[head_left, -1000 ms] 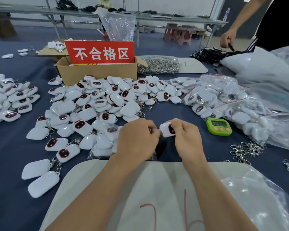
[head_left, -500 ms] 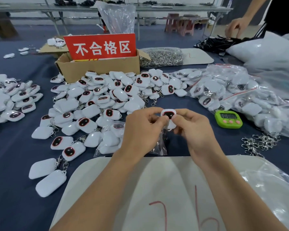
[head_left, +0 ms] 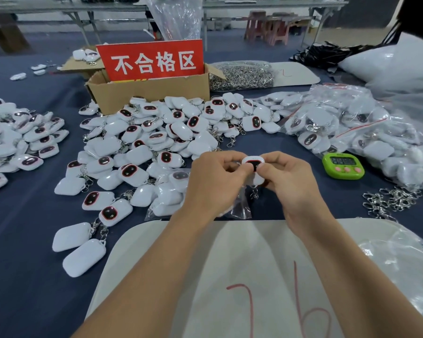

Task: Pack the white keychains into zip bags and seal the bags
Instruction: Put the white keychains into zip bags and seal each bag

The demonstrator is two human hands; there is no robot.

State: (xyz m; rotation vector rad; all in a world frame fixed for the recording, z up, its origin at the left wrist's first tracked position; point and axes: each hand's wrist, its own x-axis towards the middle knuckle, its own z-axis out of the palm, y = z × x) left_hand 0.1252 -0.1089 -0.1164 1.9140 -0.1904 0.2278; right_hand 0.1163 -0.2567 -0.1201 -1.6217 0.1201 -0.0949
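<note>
**A:** While the keychain (head_left: 254,164) is held up between both hands, over the table (head_left: 22,264) and just in front of the pile (head_left: 156,142), how is this step best done?

**B:** It is pinched from either side. The left hand (head_left: 213,184) is curled on its left edge, thumb and fingers, and the right hand (head_left: 293,184) is curled on its right edge. A clear bag (head_left: 239,207) hangs beneath the hands. Whether its mouth is already round the keychain cannot be told. The mouth should be kept spread by one hand and the keychain slid in with the dangling clasp (head_left: 254,195) first, so that no metal is caught in the zip. The strip is then best pressed shut from one end to the other.

**A:** And what writing can be read?

**B:** White characters, 不合格区, are printed on the red sign (head_left: 152,61) set in the box (head_left: 147,96). Red strokes, perhaps "76", are drawn on the pale pad (head_left: 254,259) nearest the camera. The digits on the green timer (head_left: 343,165) are too blurred to be read. No brand is seen.
</note>
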